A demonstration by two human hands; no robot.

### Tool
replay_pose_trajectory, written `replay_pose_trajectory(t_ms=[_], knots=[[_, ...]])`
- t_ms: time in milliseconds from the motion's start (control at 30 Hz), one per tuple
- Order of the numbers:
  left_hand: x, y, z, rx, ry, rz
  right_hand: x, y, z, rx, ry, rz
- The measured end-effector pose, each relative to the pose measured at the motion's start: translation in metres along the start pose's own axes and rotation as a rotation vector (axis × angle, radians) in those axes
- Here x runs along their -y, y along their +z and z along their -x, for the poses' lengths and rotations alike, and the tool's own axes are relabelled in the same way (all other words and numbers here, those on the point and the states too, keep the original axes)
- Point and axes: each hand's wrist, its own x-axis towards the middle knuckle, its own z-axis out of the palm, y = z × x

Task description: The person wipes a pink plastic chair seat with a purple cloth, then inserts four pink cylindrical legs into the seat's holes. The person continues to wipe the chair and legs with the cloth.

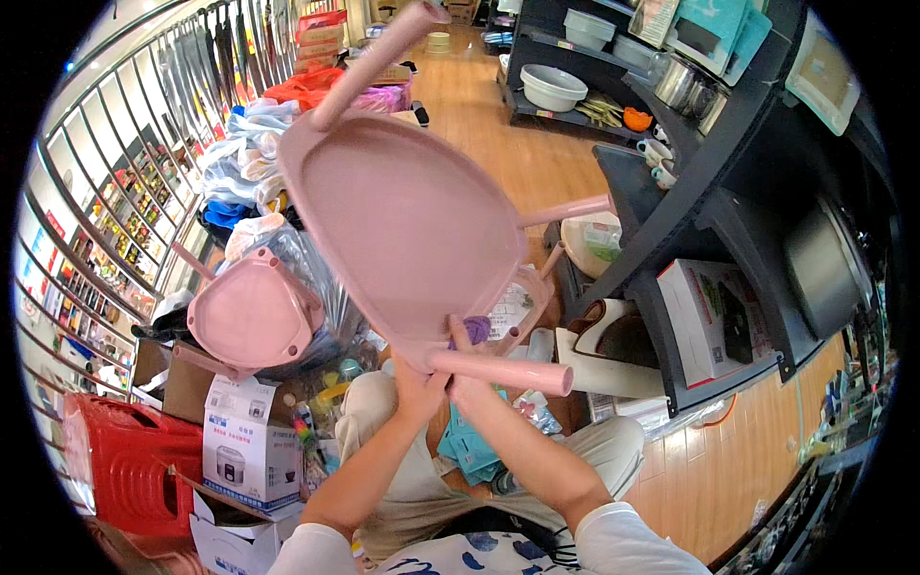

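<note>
A pink plastic rack tier (412,216), shaped like a rounded triangle with a raised rim, is held up tilted in front of me. Tube legs stick out at its corners: one pointing up and away (376,65), one to the right (567,210), and a near one (508,371) across my hands. My left hand (416,385) is closed around the near corner. Beside it my right hand (466,366) grips the same corner, its fingers partly hidden by the near leg. A bunched purple thing (476,330), its kind unclear, sits by the right fingers.
Another pink tier (247,316) lies at left on plastic-wrapped goods, and one more (529,305) is partly hidden at right. Boxes (251,446) and a red stool (125,465) stand at lower left. Dark shelving (690,230) rises at right; metal bars (105,182) line the left.
</note>
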Motion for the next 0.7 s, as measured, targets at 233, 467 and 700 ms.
replay_pose_trajectory(t_ms=[233, 467, 700], knots=[[-0.009, -0.015, 0.011, -0.112, -0.426, 0.386, 0.004, 0.005, 0.015, 0.170, 0.269, -0.268], [-0.022, -0.020, -0.007, -0.132, -0.410, 0.391, 0.008, -0.027, -0.035, -0.097, 0.167, -0.114], [-0.022, -0.043, -0.004, -0.092, -0.475, 0.517, 0.045, -0.178, -0.106, -0.085, 0.218, -0.257]])
